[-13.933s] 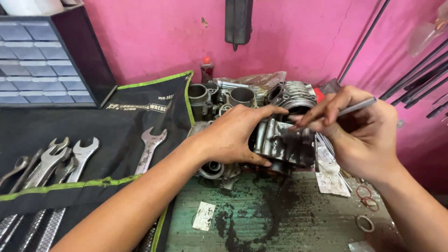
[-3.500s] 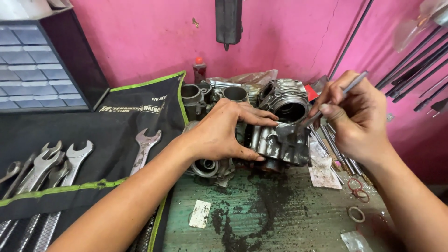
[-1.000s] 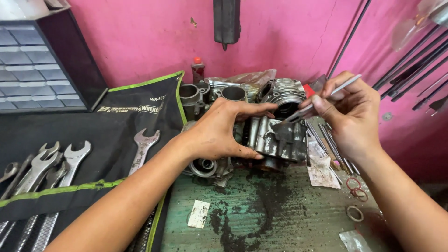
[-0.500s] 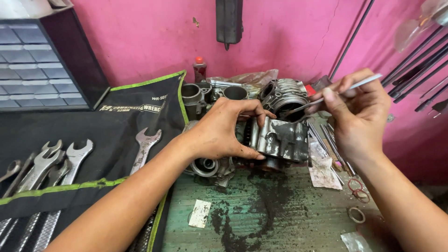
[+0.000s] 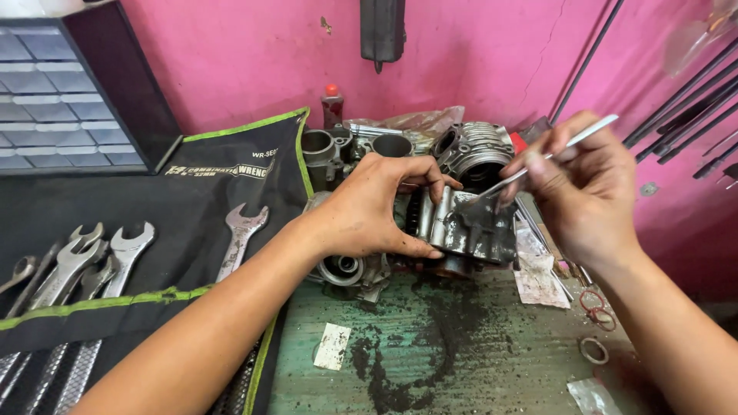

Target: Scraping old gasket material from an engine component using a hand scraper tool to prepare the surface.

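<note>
Left hand: the left hand (image 5: 367, 209) is clamped round the near-left side of a finned engine cylinder block (image 5: 469, 227), thumb low on the near face, fingers curled over the top edge, steadying it.
Right hand: the right hand (image 5: 588, 192) pinches a thin metal pick (image 5: 550, 156) between thumb and fingertips, closed on it like a pen. The handle slants up to the far right.
Pick tip: it comes down on the top of the block, just right of the left fingers; whether it is inside a groove or only on the surface I cannot tell.
Where the block is: mid-bench, on the stained green bench top (image 5: 461, 369), near a dark oily patch.
Behind it: a second finned cylinder (image 5: 475, 147) and other grey engine castings (image 5: 338, 150) against the pink wall, with a small red-capped bottle (image 5: 332, 104).
Left side: a black tool roll (image 5: 154, 230) with combination wrenches (image 5: 84, 265) laid out; one loose wrench (image 5: 240, 238) lies nearer the block.
Right side: scraps of gasket paper (image 5: 538, 280) and small rings (image 5: 593, 350).
Step in hand: by my reading, picking or scraping at the block's top face.
Next move calls for: a firm left grip and light, controlled pressure on the pick so it does not slip.
</note>
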